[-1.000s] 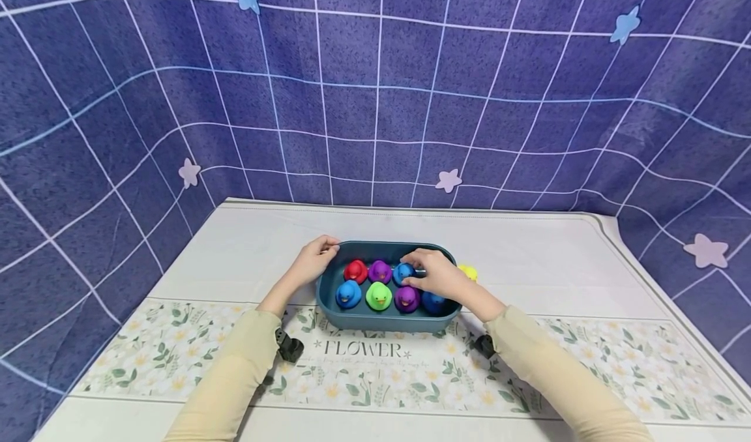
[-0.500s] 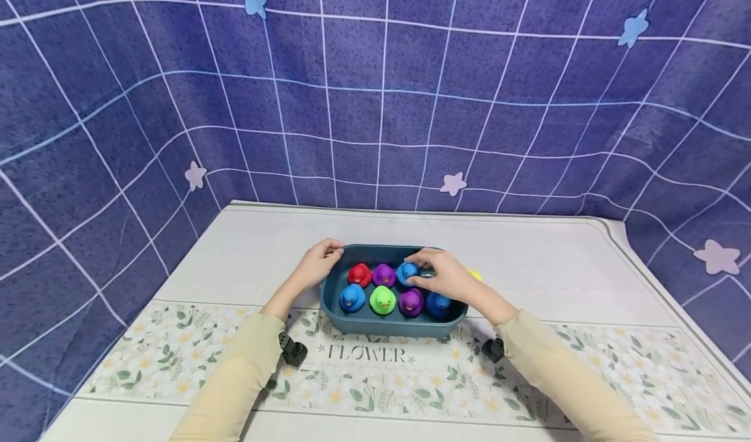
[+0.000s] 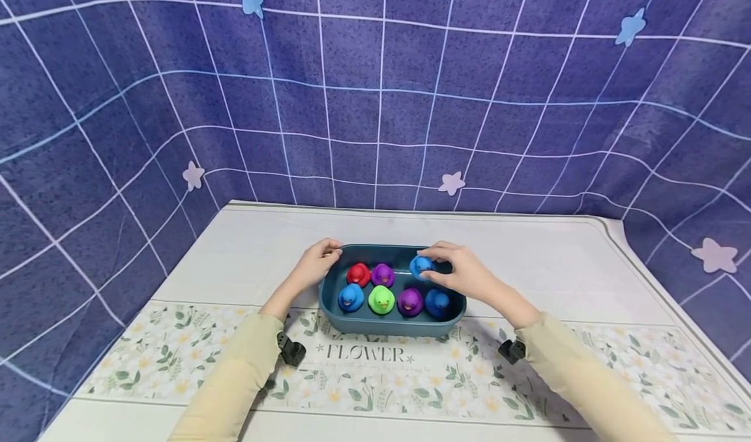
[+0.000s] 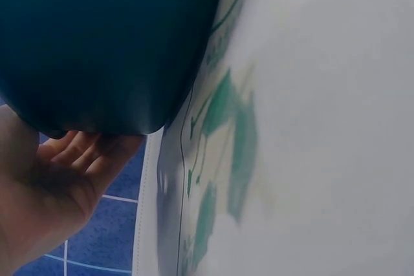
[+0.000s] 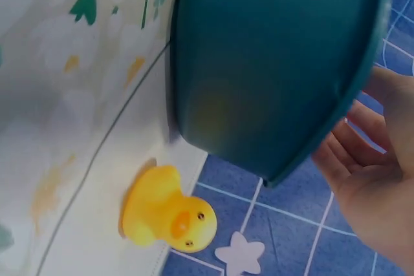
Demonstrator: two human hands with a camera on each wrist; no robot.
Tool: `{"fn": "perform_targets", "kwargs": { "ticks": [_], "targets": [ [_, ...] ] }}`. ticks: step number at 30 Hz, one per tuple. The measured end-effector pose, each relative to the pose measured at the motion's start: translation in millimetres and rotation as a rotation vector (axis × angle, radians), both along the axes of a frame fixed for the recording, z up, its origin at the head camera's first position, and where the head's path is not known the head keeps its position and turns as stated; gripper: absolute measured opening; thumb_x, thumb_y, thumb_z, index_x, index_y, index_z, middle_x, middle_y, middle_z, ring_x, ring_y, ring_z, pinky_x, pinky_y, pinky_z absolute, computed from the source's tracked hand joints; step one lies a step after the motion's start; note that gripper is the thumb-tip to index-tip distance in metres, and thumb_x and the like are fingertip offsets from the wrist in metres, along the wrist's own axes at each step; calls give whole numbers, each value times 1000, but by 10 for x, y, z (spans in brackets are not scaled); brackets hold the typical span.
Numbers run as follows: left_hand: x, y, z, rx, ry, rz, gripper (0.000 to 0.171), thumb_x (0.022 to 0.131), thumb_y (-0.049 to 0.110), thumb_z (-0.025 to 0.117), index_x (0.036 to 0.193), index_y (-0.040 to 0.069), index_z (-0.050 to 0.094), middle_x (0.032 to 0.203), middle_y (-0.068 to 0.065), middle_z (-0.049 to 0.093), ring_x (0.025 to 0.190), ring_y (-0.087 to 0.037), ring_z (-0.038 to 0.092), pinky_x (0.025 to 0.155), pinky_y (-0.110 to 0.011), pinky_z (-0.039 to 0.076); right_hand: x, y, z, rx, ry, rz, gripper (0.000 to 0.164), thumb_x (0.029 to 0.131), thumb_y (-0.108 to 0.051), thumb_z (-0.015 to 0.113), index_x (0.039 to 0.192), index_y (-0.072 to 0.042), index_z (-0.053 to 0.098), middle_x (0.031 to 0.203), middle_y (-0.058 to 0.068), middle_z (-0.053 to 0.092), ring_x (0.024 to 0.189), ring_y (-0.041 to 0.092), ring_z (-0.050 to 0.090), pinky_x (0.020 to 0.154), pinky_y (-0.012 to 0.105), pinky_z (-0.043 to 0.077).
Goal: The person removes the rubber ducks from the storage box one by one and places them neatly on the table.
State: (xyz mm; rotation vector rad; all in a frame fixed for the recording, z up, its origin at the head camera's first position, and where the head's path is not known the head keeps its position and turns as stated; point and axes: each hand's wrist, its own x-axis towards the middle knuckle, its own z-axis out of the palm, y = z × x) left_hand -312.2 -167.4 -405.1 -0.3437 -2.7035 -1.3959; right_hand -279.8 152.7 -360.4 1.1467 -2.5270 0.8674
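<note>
A dark teal plastic tub (image 3: 387,326) holds several rubber ducks in the head view. My left hand (image 3: 317,263) grips the tub's back left corner at the rim; in the left wrist view its fingers (image 4: 97,159) lie behind the tub's wall. Between thumb and fingers, my right hand (image 3: 463,274) pinches a blue rubber duck (image 3: 420,267), raised above the other ducks near the tub's right end. In the right wrist view the tub's wall hides that duck. Left in the tub are a red duck (image 3: 358,274), a green duck (image 3: 381,299), two purple and two blue ones.
A yellow rubber duck (image 5: 165,211) lies on the table outside the tub's right end; my right hand hides it in the head view. A flower-printed cloth (image 3: 369,390) covers the table. Behind it hangs a blue gridded curtain (image 3: 375,103).
My right hand has lifted the blue duck from the back row and carried it rightward towards the tub's right rim. My left hand has stayed at the left corner.
</note>
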Motion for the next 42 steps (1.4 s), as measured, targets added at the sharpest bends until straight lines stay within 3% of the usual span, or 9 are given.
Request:
{"fn": "perform_targets", "kwargs": {
  "ticks": [10,22,32,42],
  "targets": [
    [-10,-20,0,5,-7,-2,27,96,13,50,117,-2,58,113,-21,64,108,-34,59,88,-41,49,69,177,118,-44,48,-11,34,79,-13,75,110,-1,66,101,8,67,90,20,64,81,39,53],
    [-24,-17,-19,13,-10,-8,27,96,13,50,117,-2,58,113,-21,64,105,-32,60,85,-38,50,45,433,120,-40,94,-21,31,77,-10,76,107,-2,68,100,8,68,89,22,63,79,41,54],
    [-45,-21,-12,-1,-33,1,28,97,15,49,119,-1,57,114,-20,63,96,-27,60,73,-28,49,71,607,106,-17,28,-87,33,80,-9,74,110,-1,66,104,9,67,92,24,63,81,41,54],
    [-31,-18,-22,2,-19,2,27,97,14,49,118,-1,57,115,-21,63,106,-31,59,82,-36,50,71,810,41,-21,40,-111,30,79,-4,73,108,0,66,103,10,67,92,25,64,80,40,54]
  ]
}}
